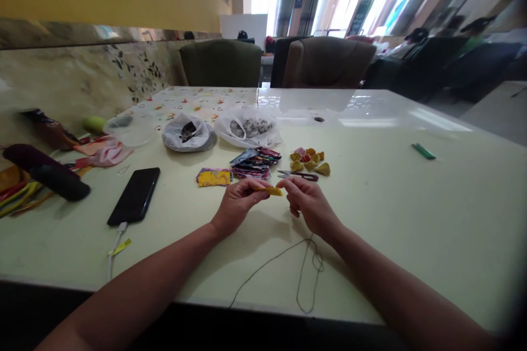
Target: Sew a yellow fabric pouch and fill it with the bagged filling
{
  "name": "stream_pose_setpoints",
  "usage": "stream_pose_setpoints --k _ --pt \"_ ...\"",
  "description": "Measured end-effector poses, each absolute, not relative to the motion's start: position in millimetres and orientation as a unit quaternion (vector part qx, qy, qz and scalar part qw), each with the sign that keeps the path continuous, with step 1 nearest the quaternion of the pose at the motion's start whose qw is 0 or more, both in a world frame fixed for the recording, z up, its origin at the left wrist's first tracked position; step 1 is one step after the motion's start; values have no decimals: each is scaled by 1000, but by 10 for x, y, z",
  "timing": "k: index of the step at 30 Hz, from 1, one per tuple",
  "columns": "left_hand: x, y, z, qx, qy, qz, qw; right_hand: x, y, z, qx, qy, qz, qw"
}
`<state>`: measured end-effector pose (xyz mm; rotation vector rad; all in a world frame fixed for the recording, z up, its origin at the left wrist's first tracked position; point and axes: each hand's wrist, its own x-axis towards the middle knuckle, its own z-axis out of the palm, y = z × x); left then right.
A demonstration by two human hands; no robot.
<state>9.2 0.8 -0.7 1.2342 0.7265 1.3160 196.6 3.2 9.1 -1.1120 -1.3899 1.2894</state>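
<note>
**Tiny yellow fabric piece, loose thread everywhere: spots where this could snag**

Both hands are working near the middle of the table, a bit in from the near edge. The left hand is curled mostly closed, pinching a small yellow fabric piece between thumb and fingertips. The right hand sits just beside it, fingers bent and touching the piece's other end; can't tell if it has a needle in there, too small to see.

What I'd worry about: the long dark thread loops off toward the near edge under the right wrist. One forearm drag and it could knot or slip over the edge. The piece is small and looks like thin, floppy cloth, so a loose pinch probably lets it twist.

Stuff behind the hands: scissors, metal with dark handles, touching nothing; a cluster of little stuffed triangles in yellow, orange and pink; a stack of printed fabric scraps; two crinkly plastic bags. A glossy black phone lies toward the left edge, cable plugged in.
</note>
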Motion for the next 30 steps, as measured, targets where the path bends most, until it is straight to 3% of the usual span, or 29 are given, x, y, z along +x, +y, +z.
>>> stream_pose_setpoints --k 6,15,21,23,26,30 --pt "37 -95 118 716 275 491 413 2037 55 106 -394 -510 674 360" --pt "-15 -82 137 766 263 469 353 2111 53 184 -360 -493 739 284" --pt "-26 -40 103 763 274 483 330 2073 37 190 -380 -495 709 330" --pt "-17 -19 86 720 312 510 353 2039 36 164 -403 -495 668 383" --pt "14 7 37 594 384 525 474 1987 47 88 -442 -491 594 458" --pt "83 -13 -29 501 405 466 606 1943 42 -4 -460 -515 531 491"
